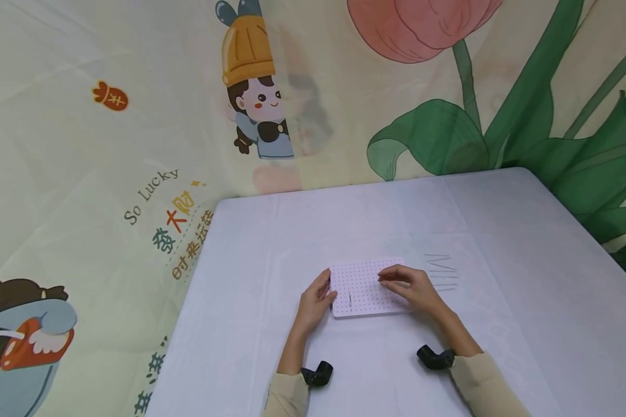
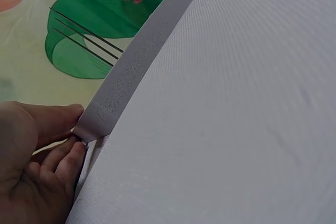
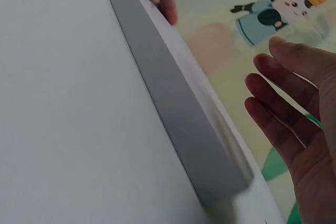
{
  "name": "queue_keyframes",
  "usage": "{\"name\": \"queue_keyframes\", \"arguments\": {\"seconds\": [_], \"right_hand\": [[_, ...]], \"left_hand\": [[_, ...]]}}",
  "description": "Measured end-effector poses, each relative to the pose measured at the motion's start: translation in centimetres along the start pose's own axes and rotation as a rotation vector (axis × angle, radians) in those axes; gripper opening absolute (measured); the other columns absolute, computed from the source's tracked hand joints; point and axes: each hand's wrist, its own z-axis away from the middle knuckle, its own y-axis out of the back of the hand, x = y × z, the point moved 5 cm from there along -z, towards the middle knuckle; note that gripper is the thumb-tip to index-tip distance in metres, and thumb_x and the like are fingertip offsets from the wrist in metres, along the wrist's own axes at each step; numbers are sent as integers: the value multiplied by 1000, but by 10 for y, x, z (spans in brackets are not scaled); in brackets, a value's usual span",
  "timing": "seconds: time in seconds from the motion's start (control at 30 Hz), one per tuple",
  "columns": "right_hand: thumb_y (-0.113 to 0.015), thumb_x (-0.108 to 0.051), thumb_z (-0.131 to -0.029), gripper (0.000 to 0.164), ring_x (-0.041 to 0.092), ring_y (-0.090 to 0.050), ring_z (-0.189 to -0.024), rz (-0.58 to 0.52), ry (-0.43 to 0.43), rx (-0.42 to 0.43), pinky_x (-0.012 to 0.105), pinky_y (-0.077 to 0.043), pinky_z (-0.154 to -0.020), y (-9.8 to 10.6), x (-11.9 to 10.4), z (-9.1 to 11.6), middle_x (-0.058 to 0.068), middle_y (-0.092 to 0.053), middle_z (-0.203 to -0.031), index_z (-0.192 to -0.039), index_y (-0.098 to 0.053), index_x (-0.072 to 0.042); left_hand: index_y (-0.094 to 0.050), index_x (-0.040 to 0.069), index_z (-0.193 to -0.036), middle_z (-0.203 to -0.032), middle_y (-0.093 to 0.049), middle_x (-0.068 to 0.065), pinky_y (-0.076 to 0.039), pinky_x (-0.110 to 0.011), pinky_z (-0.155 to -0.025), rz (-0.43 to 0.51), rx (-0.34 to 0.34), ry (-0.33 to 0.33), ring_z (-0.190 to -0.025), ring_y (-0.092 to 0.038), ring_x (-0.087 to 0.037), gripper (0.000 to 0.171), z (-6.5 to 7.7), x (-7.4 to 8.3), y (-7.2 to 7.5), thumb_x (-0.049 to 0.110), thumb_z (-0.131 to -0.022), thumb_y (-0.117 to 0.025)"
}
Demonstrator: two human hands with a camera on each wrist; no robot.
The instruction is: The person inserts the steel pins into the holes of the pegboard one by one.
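Perforated board (image 1: 365,296) on the worktop (image 1: 240,324); your left hand (image 1: 314,304) pinches it at nine o'clock; your right hand (image 1: 411,285) — fingers (image 3: 278,104) parted, empty — hovers over its three-o'clock half; rods (image 1: 350,300) stand near seven.

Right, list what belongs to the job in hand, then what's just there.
Seems part of the job:
pale pegboard
thin rods standing in it
loose rods to its right
left hand, gripping the pegboard
right hand, over the pegboard

Just around:
patterned backdrop
white-covered table
two black wrist devices
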Motion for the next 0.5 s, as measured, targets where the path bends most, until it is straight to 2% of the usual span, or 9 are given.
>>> {"name": "queue_keyframes", "arguments": {"seconds": [0.13, 0.3, 0.5], "right_hand": [[-67, -14, -79, 12, 4, -61, -86, 118, -123, 81, 11, -50, -78, 38, 31, 23, 1, -67, -90, -91, -68, -11], [-69, -18, -78, 11, -4, -57, -84, 213, -237, 169, 4, -46, -73, 77, 55, 55, 1, -67, -89, -88, -68, -15], [-71, -8, -74, 14, -8, -54, -85, 260, -196, 217, 0, -44, -74, 95, 63, 70, 3, -67, -87, -87, -68, -13]], "left_hand": [[-33, -1, -136, -143, -29, -15, -32, -28, -105, 19, -4, -8, -130, -31, -23, 55, 3, 11, 2, 4, -86, -57], [-31, -7, -134, -142, -28, -20, -32, -30, -105, 14, -12, -21, -130, -30, -27, 54, 11, 31, 4, -1, -86, -55], [-32, -7, -134, -142, -28, -21, -33, -31, -105, 9, -11, -29, -130, -30, -29, 53, 11, 34, 4, -1, -86, -54]]}}
